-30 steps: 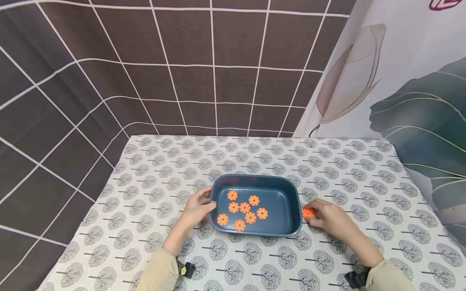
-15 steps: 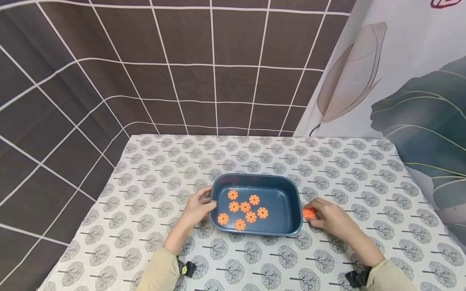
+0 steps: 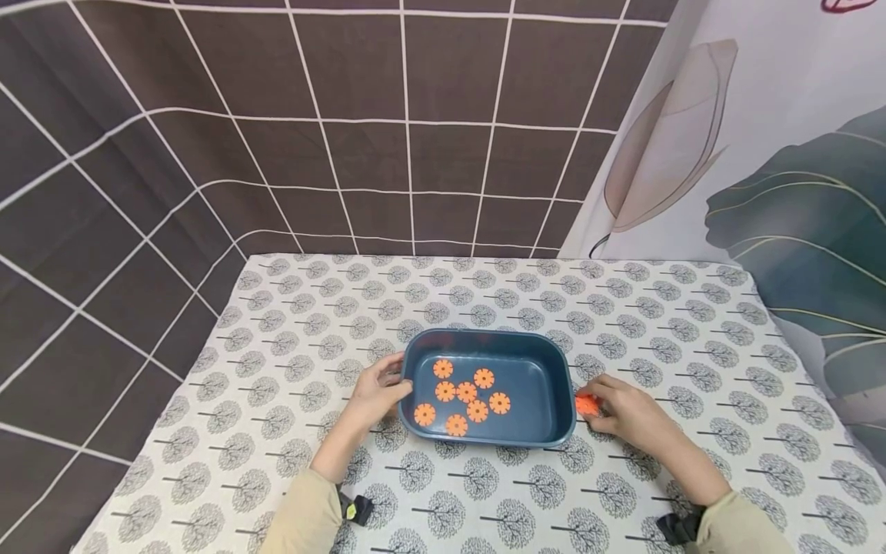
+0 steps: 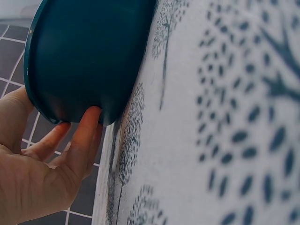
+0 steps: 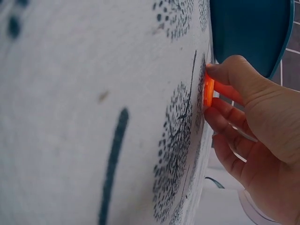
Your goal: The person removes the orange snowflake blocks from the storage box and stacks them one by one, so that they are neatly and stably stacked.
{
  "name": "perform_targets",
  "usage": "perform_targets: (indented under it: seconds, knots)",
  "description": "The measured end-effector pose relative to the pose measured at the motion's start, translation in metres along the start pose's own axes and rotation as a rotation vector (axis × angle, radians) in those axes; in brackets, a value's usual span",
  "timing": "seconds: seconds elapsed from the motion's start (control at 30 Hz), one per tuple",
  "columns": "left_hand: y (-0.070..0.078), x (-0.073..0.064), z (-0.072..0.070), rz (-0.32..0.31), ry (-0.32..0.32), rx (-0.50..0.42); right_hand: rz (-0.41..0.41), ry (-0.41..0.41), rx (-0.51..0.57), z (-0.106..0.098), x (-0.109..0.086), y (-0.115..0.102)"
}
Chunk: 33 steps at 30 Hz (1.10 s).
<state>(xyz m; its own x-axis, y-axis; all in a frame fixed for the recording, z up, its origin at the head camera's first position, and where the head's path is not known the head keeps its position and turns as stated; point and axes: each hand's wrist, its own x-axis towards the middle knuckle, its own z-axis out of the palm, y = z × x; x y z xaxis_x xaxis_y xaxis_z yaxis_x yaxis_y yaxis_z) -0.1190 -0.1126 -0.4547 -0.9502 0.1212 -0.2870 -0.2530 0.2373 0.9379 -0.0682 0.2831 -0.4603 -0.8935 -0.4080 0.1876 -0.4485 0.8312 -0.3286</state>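
Observation:
A dark blue rectangular basin sits on the table, with several orange notched interlocking discs lying flat on its floor, mostly in the left half. My left hand holds the basin's left end, thumb at the rim and fingers against the outer wall, as the left wrist view of the hand shows. Just outside the basin's right end, my right hand pinches a small orange pile of discs low at the tablecloth. In the right wrist view the discs sit between thumb and fingers; how many is hidden.
A white tablecloth with grey tree prints covers the table. Behind and to the left hangs a dark tile-patterned curtain. At the right is a pale curtain with leaf shapes.
Both hands, the basin and the discs keep their places. The whole head view shifts only very slightly.

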Motion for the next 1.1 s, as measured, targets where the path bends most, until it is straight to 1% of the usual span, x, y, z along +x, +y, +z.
perform_targets:
  seconds: [0.23, 0.5, 0.7, 0.87, 1.1]
  knots:
    - [0.0004, -0.0001, -0.0001, -0.001, -0.005, -0.008, -0.023, 0.005, 0.003, 0.0002, -0.0006, 0.0004]
    - [-0.0003, 0.0003, -0.0004, 0.001, -0.007, -0.015, -0.013, -0.008, -0.019, -0.0008, 0.0005, -0.0005]
    - [0.0014, -0.0006, -0.0003, 0.006, -0.010, -0.024, -0.008, -0.021, -0.003, -0.0025, 0.0018, -0.0022]
    - [0.0034, -0.0019, 0.0001, -0.005, -0.008, -0.021, -0.016, -0.018, 0.003, -0.0030, 0.0013, -0.0021]
    - [0.0024, -0.0022, 0.0006, -0.007, -0.009, -0.012, -0.016, -0.031, 0.019, -0.0028, -0.0002, -0.0013]
